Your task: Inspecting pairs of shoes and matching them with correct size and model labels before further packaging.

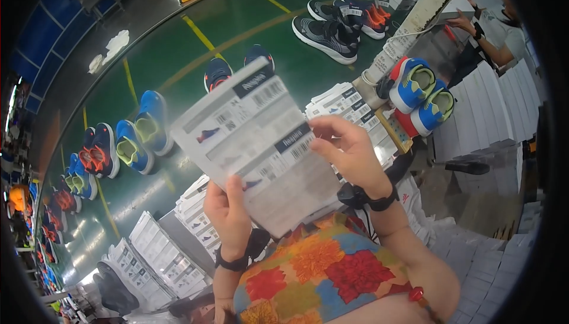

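A white sheet of printed shoe labels (pixel 252 152), with bar codes and small shoe pictures, is held tilted in front of me. My left hand (pixel 230 216) grips its lower left edge, thumb on the face. At the right edge, my right hand (pixel 351 153) has its thumb and forefinger closed on the sheet beside a dark label strip; whether a label corner is lifted there I cannot make out. Behind the sheet's top edge, a pair of dark shoes (pixel 217 75) with orange lining is partly hidden.
A green belt (pixel 237 18) with yellow lines carries blue shoes (pixel 153 123) and dark grey shoes (pixel 326 40). Stacks of label sheets (pixel 339 101) lie at both sides. Blue-and-white shoes (pixel 422 96) rest by a post at right. A co-worker's hand (pixel 462 23) shows at upper right.
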A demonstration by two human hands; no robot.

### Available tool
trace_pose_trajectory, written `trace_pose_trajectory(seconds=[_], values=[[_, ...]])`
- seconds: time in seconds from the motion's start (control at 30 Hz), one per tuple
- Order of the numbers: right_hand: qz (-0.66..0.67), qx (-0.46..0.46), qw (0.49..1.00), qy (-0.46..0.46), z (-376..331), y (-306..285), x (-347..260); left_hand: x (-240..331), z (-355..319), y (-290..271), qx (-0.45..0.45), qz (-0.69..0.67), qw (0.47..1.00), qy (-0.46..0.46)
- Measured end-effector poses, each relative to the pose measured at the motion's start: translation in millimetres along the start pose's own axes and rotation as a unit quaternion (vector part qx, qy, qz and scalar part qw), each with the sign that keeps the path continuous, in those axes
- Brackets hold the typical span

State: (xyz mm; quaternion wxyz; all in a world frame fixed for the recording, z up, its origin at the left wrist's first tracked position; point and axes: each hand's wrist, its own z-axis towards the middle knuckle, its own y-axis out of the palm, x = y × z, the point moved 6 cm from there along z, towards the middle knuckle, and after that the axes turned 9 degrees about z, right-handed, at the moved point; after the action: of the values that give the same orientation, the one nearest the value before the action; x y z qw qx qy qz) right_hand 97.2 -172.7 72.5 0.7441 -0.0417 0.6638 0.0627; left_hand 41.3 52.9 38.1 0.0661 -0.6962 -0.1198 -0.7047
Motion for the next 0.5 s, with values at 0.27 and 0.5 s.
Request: trace_pose_trajectory(seconds=[0.27, 0.5], values=[[-0.311, 0.036, 0.912, -0.265, -6.6, 59.3, -7.7, 1.4, -35.1, -12.5, -0.043, 0.099, 0.993, 0.049], [-0.209, -0.048, 0.917, -0.336, -19.6, 87.2, -14.3, 1.1, -34.8, -49.5, 0.098, 0.296, 0.946, 0.087]])
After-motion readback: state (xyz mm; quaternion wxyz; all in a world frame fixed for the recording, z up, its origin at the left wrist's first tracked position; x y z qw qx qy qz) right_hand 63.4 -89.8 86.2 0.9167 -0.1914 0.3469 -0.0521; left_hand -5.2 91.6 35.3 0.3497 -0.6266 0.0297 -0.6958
